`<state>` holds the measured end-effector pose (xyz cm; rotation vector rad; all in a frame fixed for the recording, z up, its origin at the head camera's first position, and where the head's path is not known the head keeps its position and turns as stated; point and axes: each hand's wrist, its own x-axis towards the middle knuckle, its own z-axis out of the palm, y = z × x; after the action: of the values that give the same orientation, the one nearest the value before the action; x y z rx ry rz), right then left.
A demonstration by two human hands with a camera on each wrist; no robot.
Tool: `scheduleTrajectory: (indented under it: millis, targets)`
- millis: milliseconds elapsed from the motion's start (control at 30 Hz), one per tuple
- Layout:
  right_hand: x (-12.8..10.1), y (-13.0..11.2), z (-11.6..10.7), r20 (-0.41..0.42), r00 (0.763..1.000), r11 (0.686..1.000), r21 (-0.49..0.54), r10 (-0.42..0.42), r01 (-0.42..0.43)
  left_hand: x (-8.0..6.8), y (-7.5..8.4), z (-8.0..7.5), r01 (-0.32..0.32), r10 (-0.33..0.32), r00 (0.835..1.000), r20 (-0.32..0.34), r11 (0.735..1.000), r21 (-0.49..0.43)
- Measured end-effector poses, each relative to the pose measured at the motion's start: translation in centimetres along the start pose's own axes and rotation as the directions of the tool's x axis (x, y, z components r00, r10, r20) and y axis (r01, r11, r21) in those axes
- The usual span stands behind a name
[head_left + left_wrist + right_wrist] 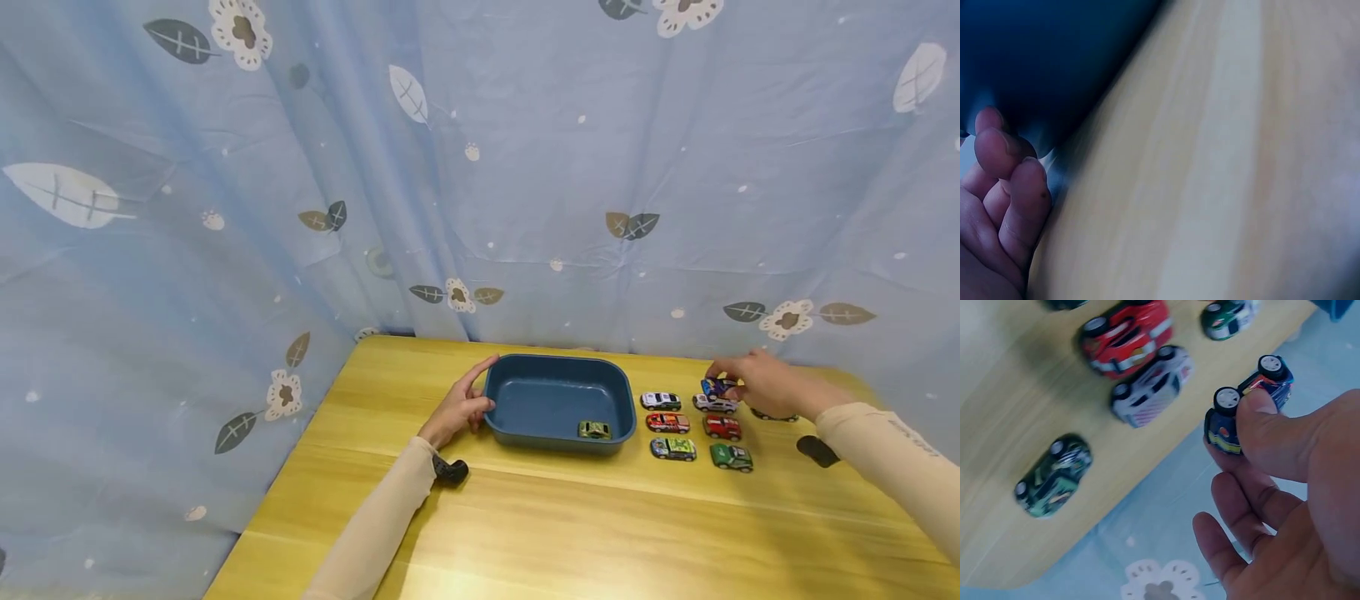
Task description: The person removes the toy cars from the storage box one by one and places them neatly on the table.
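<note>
My right hand [772, 383] pinches a dark blue toy car [1225, 427] between thumb and fingers. In the head view it is raised just above a white toy car [715, 403]. The right wrist view shows its wheels facing up toward the thumb. At the left end of a dark blue tub [555, 442], my left hand [455, 408] grips the rim and wall; some of its fingers are hidden from above. Inside the tub, near its front right corner, lies a yellow-green toy car [595, 430].
Right of the tub stand a white-and-green car [661, 402], a red racing car [667, 423] and a blue-green car [673, 449]. Beside them are a red car [722, 427] and a green car [731, 457]. A dark green camouflage car [1054, 476] sits farther right. A curtain [540, 208] hangs behind the table.
</note>
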<state>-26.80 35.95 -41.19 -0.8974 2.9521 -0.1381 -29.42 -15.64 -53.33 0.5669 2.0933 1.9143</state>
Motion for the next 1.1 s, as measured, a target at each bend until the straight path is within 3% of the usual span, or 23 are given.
scheduleTrajectory:
  millis: [433, 1100]
  targets:
    - [-3.0, 2.2, 0.8, -0.062, 0.997, 0.987, -0.149, 0.044, -0.053, -0.1, -0.2, 0.2, 0.001, -0.001, 1.0, -0.015, 1.0, -0.018]
    - [-8.0, 4.1, 4.1, -0.164, 0.986, 0.977, -0.21, 0.007, -0.042, 0.1, -0.3, -0.2, -0.001, 0.001, 1.0, -0.001, 0.999, -0.035]
